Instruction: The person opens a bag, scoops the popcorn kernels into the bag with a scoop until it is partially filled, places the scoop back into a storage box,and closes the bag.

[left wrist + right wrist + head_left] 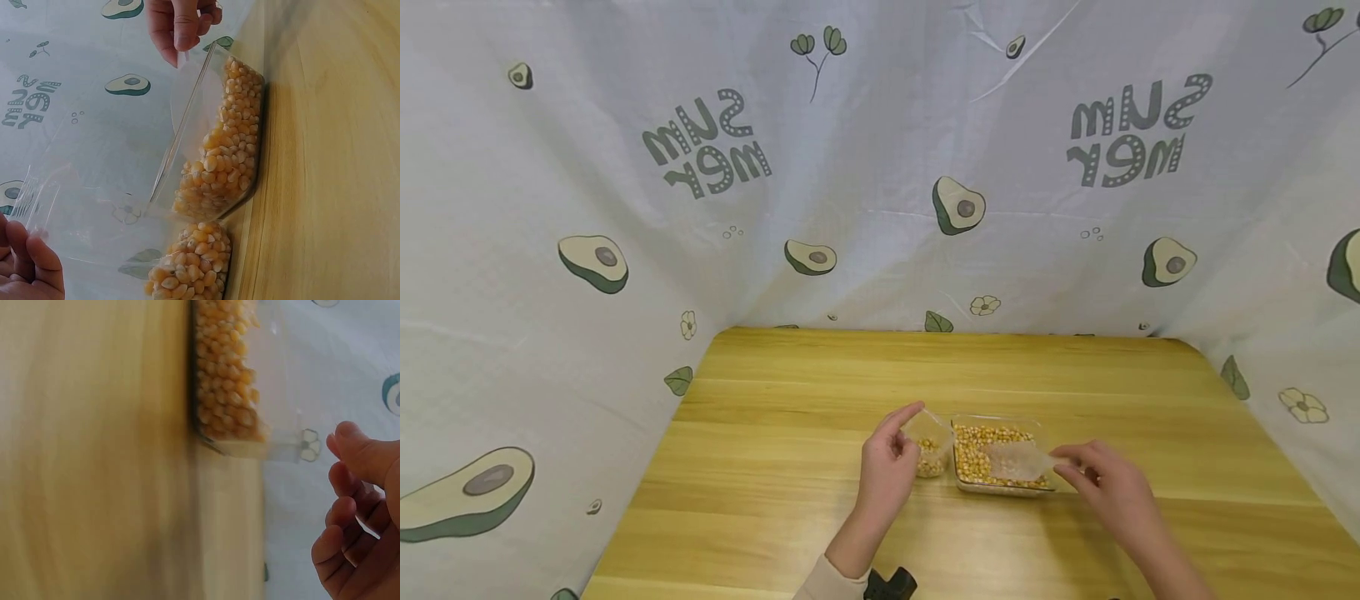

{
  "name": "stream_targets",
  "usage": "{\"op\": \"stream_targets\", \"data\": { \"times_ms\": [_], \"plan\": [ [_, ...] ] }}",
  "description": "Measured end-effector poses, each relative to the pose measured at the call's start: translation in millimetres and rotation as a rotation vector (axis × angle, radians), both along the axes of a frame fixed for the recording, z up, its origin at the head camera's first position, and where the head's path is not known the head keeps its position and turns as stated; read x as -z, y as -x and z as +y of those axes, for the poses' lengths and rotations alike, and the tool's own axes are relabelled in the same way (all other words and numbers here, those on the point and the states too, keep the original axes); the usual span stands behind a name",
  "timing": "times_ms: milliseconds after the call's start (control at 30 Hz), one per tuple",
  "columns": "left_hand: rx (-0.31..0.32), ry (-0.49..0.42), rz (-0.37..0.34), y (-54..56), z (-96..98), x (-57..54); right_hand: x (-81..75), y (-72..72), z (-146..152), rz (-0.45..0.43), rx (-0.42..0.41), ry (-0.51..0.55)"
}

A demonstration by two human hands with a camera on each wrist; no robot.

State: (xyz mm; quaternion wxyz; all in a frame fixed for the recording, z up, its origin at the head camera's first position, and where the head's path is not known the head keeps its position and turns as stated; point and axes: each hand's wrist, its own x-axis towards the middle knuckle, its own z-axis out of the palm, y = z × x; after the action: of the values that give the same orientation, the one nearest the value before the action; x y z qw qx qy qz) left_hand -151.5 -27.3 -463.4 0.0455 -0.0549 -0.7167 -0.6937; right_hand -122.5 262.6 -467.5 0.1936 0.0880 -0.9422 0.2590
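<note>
My left hand (pixel 887 471) pinches the top edge of a clear plastic bag (pixel 936 429), which stands on the table with corn kernels in its bottom. Just right of the bag is a rectangular clear glass container (pixel 1007 491) holding loose corn kernels (pixel 972 442). Between thumb and fingers, my right hand (pixel 1108 487) grips the handle of a translucent scoop (pixel 1018 462). The scoop's bowl lies over the kernels inside the container. In the left wrist view, the bagged kernels (pixel 190 262) sit close to the container wall. The right wrist view shows my curled fingers (pixel 340 512), with the scoop hard to make out.
Both vessels stand on a light wooden table (pixel 775 433). Behind and beside it hangs a pale curtain (pixel 865 167) printed with avocados and mirrored lettering. A black object (pixel 891 583) shows at my left wrist.
</note>
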Motion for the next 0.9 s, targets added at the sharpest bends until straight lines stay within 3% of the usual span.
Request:
{"op": "stream_targets", "data": {
  "times_ms": [233,900],
  "plan": [
    [-0.006,0.004,0.004,-0.4,1.0,0.4,15.6,3.4,-8.1,0.014,0.0,0.084],
    [-0.009,-0.018,-0.008,-0.4,1.7,1.4,28.3,4.4,-4.8,0.004,0.038,0.239]
  ]
}}
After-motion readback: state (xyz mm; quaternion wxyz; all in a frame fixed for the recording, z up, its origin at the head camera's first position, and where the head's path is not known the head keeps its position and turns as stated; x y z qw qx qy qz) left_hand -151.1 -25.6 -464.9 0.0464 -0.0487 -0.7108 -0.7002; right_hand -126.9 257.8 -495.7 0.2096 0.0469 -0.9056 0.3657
